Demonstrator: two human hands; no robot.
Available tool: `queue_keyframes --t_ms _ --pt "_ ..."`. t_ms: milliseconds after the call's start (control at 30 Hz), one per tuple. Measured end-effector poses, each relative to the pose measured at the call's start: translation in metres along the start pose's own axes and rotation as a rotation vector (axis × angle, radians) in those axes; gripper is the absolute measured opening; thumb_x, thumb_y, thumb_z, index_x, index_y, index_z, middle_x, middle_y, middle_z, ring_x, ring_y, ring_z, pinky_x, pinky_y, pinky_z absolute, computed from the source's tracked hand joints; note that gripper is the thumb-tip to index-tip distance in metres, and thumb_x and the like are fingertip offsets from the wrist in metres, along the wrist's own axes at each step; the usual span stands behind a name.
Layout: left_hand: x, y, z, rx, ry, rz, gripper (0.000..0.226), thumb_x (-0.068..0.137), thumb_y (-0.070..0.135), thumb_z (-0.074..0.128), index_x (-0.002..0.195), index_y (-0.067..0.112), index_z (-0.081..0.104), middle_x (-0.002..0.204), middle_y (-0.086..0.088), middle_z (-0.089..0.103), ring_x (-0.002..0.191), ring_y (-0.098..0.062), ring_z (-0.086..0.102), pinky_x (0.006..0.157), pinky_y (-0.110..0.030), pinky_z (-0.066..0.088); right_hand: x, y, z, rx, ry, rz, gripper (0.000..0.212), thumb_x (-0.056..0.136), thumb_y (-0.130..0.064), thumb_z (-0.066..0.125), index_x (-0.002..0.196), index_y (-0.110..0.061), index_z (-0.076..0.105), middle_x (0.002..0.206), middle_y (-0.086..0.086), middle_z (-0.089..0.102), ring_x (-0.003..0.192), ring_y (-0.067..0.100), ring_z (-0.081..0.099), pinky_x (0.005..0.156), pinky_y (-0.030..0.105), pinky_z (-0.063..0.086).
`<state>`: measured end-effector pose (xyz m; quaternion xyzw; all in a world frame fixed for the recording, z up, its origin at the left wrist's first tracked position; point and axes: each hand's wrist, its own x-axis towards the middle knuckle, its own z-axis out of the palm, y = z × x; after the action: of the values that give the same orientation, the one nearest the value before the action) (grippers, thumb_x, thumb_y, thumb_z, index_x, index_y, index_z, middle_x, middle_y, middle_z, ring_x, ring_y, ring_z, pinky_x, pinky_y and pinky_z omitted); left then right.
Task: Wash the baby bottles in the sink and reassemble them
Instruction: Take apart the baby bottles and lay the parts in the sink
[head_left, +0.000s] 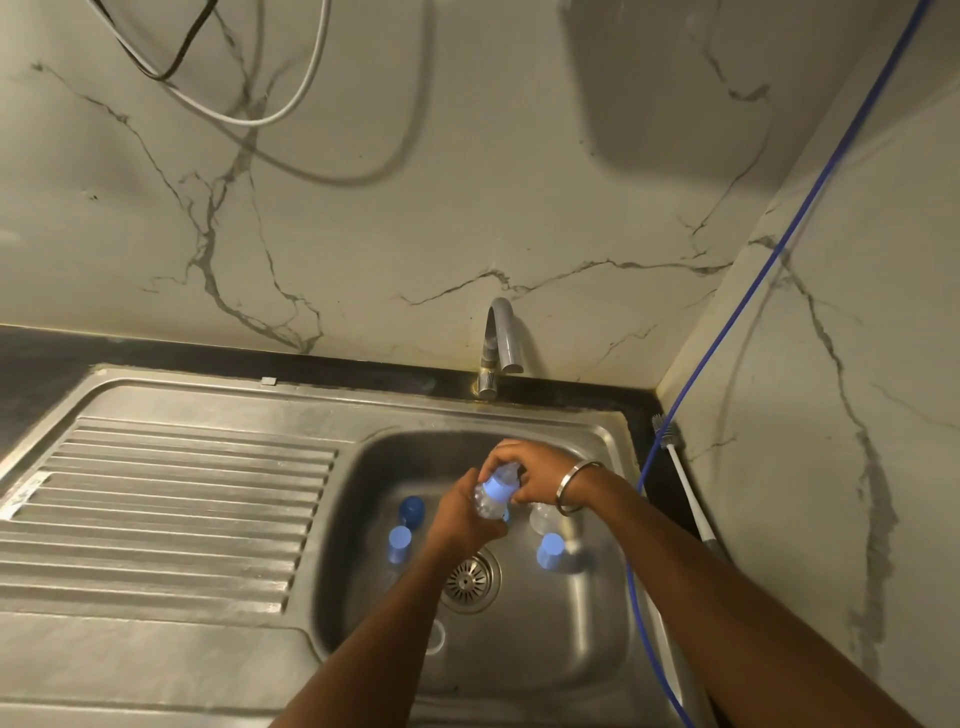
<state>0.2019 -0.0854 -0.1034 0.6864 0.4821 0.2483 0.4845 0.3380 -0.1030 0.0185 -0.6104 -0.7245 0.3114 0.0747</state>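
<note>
Forearms: 2, reaching over the sink (597, 441) basin.
Left hand (462, 514): fingers curled round the clear body of a baby bottle (493, 496), held tilted above the basin.
Right hand (540, 475): fingers pinching the bottle's teat end; metal bangle (574, 486) on the wrist.
Basin floor: 3 blue caps (399, 543), a clear part, drain strainer (467, 579).
Table at right: bottle brush (680, 478), beside a blue hose (727, 332).

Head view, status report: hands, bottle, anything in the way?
Left hand grips bottle body; right hand on its top. Held over sink. Loose blue parts below. Tap dry, nothing obstructing.
</note>
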Motion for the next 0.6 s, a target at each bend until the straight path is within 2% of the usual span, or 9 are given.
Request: queue_keyframes --t_ms 167,333,400,500,600 --pt "0.003 -0.001 -0.007 -0.018 0.028 0.037 0.055 0.072 0.010 0.081 0.120 0.018 0.054 0.112 0.001 0.063 0.103 -0.013 0.062 0.091 -0.029 0.053 0.005 0.001 0.001 0.046 0.018 0.000 0.043 0.079 0.004 0.066 0.119 -0.010 0.061 0.123 0.007 0.056 0.111 0.022 0.053 0.095 0.031 0.047" --pt "0.003 -0.006 -0.017 -0.017 0.097 0.016 0.043 0.070 0.009 0.081 0.102 0.020 0.054 0.093 0.004 0.062 0.085 -0.011 0.062 0.072 -0.018 0.051 0.015 0.011 0.004 0.163 0.134 0.057 0.045 0.079 0.001 0.069 0.120 -0.013 0.057 0.125 0.006 0.056 0.115 0.022 0.054 0.098 0.036 0.049" --pt "0.004 -0.010 -0.024 -0.025 0.142 0.006 0.039 0.069 0.009 0.080 0.098 0.018 0.055 0.091 0.002 0.063 0.083 -0.014 0.062 0.069 -0.018 0.049 0.020 0.016 0.007 0.171 0.153 0.092 0.047 0.080 -0.002 0.069 0.122 -0.016 0.054 0.126 0.005 0.054 0.116 0.022 0.054 0.098 0.035 0.049" --pt "0.006 -0.014 -0.038 -0.049 0.219 -0.003 0.042 0.066 0.008 0.080 0.101 0.016 0.056 0.097 -0.003 0.062 0.089 -0.020 0.061 0.078 -0.033 0.053 0.031 0.016 0.014 0.186 0.164 0.095 0.049 0.079 -0.004 0.071 0.122 -0.017 0.052 0.127 0.005 0.052 0.114 0.021 0.053 0.092 0.027 0.047" --pt "0.007 -0.018 -0.055 -0.019 0.285 0.006 0.048 0.064 0.009 0.082 0.105 0.014 0.057 0.105 -0.007 0.056 0.096 -0.021 0.055 0.083 -0.034 0.050 0.044 0.008 0.023 0.202 0.158 0.071 0.049 0.078 -0.005 0.073 0.121 -0.015 0.052 0.127 0.005 0.052 0.111 0.020 0.053 0.087 0.021 0.043"
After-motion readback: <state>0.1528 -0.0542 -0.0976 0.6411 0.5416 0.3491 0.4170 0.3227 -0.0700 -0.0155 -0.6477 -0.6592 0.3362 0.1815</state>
